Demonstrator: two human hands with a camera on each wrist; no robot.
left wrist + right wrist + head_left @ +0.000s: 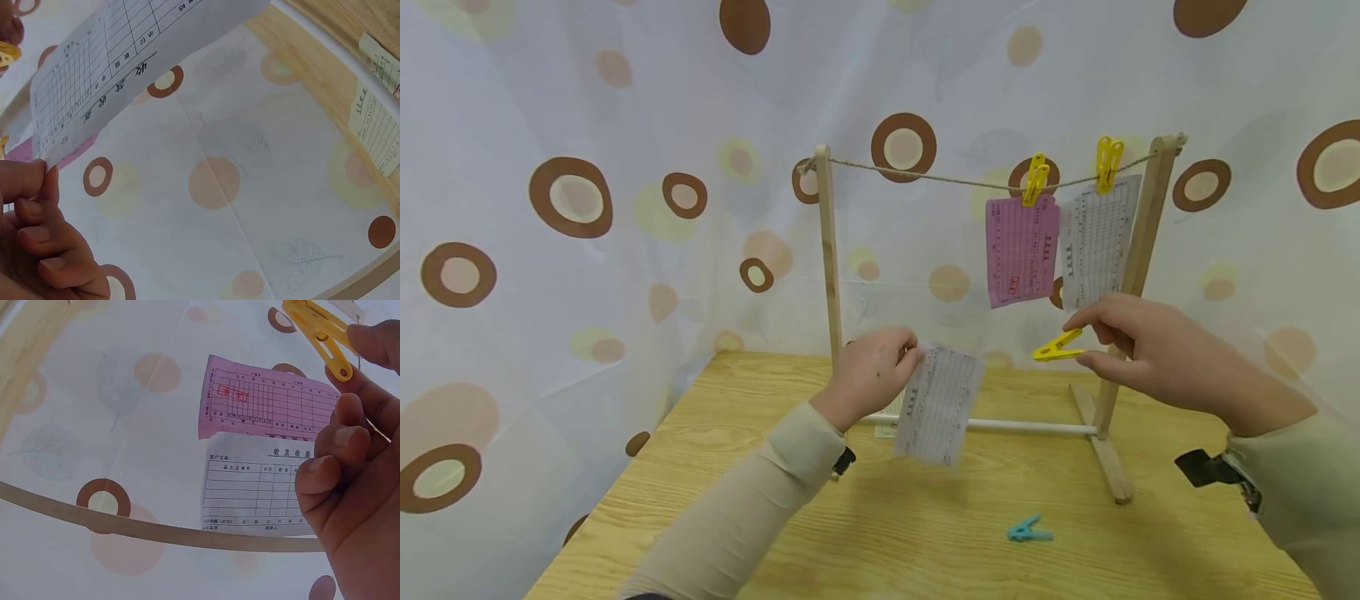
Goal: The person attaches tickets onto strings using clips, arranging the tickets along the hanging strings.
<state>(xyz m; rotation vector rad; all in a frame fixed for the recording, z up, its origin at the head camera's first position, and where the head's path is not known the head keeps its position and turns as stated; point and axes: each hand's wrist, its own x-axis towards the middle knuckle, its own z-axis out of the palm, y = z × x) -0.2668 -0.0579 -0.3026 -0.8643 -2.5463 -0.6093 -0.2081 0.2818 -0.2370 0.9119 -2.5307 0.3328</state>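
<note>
My left hand (876, 371) pinches a white printed slip (938, 404) by its upper left corner, in front of the wooden frame. In the left wrist view the thumb and forefinger of that hand (47, 231) hold the corner of the slip (125, 69). My right hand (1165, 354) pinches a yellow clothespin (1058, 346) by its handle ends, below the hanging papers. A pink slip (1021, 250) and a white slip (1101, 242) hang from the string (917, 174), each under a yellow clothespin (1035, 180) (1108, 165).
A teal clothespin (1030, 529) lies on the wooden table (925, 533) near its front. The frame's left post (830, 250) and right post (1146, 225) stand upright, joined low down by a white bar (1030, 427). Pale slips (378, 125) lie behind the bar.
</note>
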